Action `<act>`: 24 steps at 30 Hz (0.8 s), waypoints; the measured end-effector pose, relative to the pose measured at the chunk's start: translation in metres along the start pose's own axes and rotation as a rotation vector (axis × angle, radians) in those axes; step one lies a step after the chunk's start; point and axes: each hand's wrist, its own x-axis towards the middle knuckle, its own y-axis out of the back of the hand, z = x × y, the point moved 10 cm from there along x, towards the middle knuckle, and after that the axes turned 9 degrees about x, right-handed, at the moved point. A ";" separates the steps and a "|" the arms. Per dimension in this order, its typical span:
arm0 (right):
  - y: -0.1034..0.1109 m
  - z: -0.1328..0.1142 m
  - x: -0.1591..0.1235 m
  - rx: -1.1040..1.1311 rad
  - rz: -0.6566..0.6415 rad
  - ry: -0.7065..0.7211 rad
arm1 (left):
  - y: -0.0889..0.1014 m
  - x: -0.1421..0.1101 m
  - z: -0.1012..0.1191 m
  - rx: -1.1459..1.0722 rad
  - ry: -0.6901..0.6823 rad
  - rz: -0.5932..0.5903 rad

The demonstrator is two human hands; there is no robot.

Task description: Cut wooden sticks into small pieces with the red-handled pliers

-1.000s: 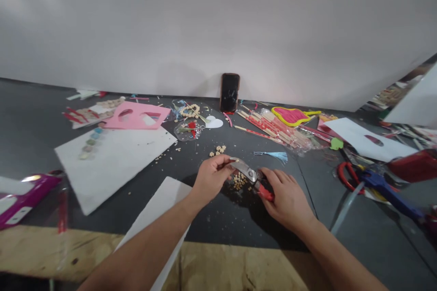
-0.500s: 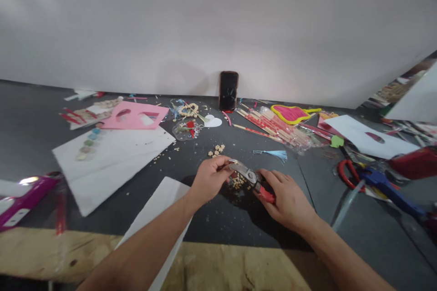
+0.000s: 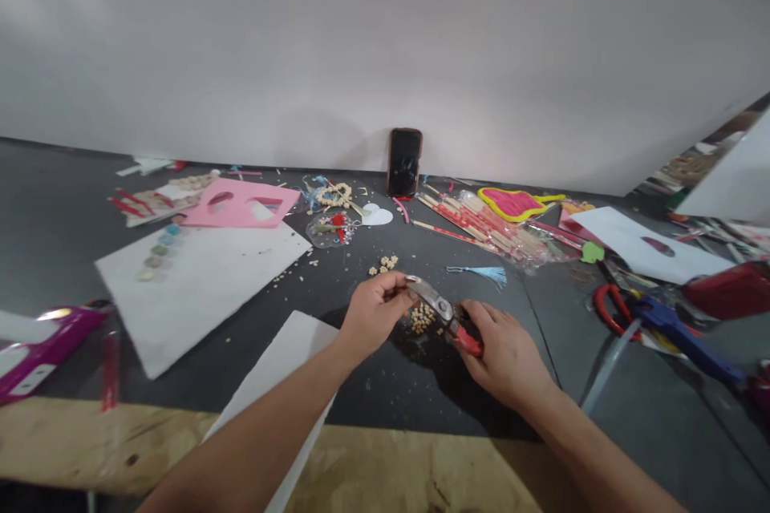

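My right hand [image 3: 504,345] is wrapped round the red handles of a pair of pliers [image 3: 443,309], whose metal jaws point up and to the left. At the jaw tips, my left hand [image 3: 376,311] is closed in a pinch. Whatever lies between its fingers is too small and hidden to name. Below the pliers is a small pile of pale beads [image 3: 422,319] on the dark tabletop. A cluster of flower-shaped pale pieces [image 3: 383,264] lies just beyond my left hand. Further right rests a light blue tassel [image 3: 481,272].
A phone [image 3: 405,162] leans upright against the white wall. White sheets [image 3: 204,296] and a pink cut-out card [image 3: 241,203] lie left; wrapped red-and-cream sticks [image 3: 481,228] lie back right. Blue-handled glue gun-like tool [image 3: 686,337], red scissors handles [image 3: 609,313] and a purple tool [image 3: 48,349] flank me.
The view has shifted slightly. The pliers and both hands keep nearly the same place, with the jaws still at my left fingertips.
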 end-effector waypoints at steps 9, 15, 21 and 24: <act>0.001 -0.001 0.005 -0.019 -0.008 0.055 | 0.003 -0.001 0.005 0.127 -0.012 -0.010; 0.002 -0.002 0.004 0.004 -0.016 0.087 | -0.005 0.001 0.000 0.102 0.006 -0.134; 0.002 -0.001 0.002 0.029 -0.024 0.091 | -0.007 0.000 0.001 0.068 0.035 -0.168; 0.001 0.001 0.001 0.021 -0.041 0.059 | -0.007 -0.001 0.000 0.055 0.043 -0.165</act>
